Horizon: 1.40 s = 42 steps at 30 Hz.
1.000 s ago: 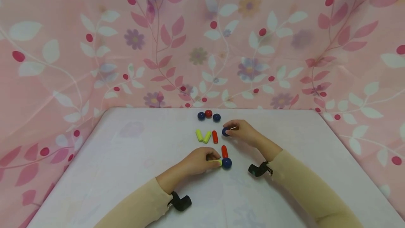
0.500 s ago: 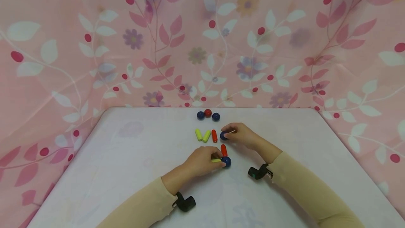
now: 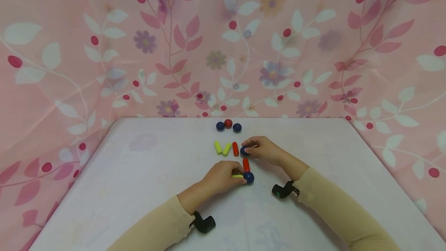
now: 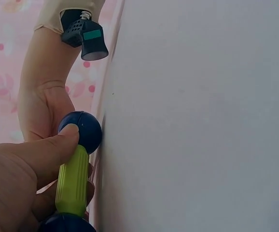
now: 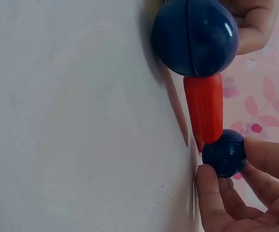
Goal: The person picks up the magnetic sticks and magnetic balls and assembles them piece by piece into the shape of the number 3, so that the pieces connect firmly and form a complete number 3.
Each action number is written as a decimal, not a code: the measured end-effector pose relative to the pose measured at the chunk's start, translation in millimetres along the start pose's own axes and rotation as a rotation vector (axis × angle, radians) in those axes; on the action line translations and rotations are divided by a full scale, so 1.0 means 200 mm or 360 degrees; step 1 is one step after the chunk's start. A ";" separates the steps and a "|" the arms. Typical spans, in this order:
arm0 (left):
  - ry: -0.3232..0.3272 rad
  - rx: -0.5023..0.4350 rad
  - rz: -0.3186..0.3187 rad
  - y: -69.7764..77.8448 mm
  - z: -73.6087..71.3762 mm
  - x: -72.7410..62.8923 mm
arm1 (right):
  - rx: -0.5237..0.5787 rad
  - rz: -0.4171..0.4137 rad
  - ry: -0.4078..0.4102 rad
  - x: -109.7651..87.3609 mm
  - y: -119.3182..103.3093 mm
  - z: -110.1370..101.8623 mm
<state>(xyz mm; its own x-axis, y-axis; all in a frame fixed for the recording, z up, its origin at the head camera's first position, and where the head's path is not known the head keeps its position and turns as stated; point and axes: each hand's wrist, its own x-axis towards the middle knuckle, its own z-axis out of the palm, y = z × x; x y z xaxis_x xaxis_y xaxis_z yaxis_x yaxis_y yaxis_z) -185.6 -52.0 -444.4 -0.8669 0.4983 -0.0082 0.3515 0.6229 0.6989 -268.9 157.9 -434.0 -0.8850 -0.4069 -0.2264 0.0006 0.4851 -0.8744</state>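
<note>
My left hand holds a yellow-green ribbed rod, its thumb on the blue ball at one end. Another blue ball sits at the rod's other end, hidden by the hand in the head view. From the first ball a red rod points away toward the back of the table. My right hand pinches a blue ball between thumb and fingers. That ball meets the red rod's far end in the right wrist view; whether it is fully seated cannot be seen.
Two loose yellow-green rods and a red rod lie just left of the right hand. Behind them, a red ball sits between two blue balls near the back edge of the white table. Floral cloth hangs behind.
My right hand has brought its blue ball nearer and slightly left, to the red rod's far end. My left hand has shifted right, its thumb now on the blue ball.
</note>
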 end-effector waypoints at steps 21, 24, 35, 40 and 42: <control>0.0035 -0.0014 0.0024 0.01 0.01 -0.02 | 0.0033 0.0068 -0.0008 0.00 -0.02 0.02; 0.0036 -0.0013 0.0025 0.01 0.01 -0.02 | 0.0013 0.0060 -0.0028 0.00 -0.02 0.02; 0.0028 0.0009 0.0016 0.02 0.00 -0.02 | 0.0024 0.0100 0.0004 -0.02 -0.03 0.02; 0.0020 -0.0001 0.0005 0.02 0.00 -0.02 | 0.0022 0.0085 0.0009 -0.03 -0.04 0.03; 0.0015 -0.0008 0.0004 0.03 -0.01 -0.02 | 0.0013 0.0082 0.0006 -0.03 -0.04 0.03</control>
<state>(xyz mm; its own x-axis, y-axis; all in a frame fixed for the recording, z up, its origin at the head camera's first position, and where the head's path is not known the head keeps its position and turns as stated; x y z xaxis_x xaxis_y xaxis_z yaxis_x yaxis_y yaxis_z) -180.1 -51.9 -440.0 -0.8694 0.4941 0.0002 0.3517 0.6185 0.7027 -260.3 152.0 -428.7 -0.8853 -0.3789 -0.2696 0.0499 0.4991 -0.8651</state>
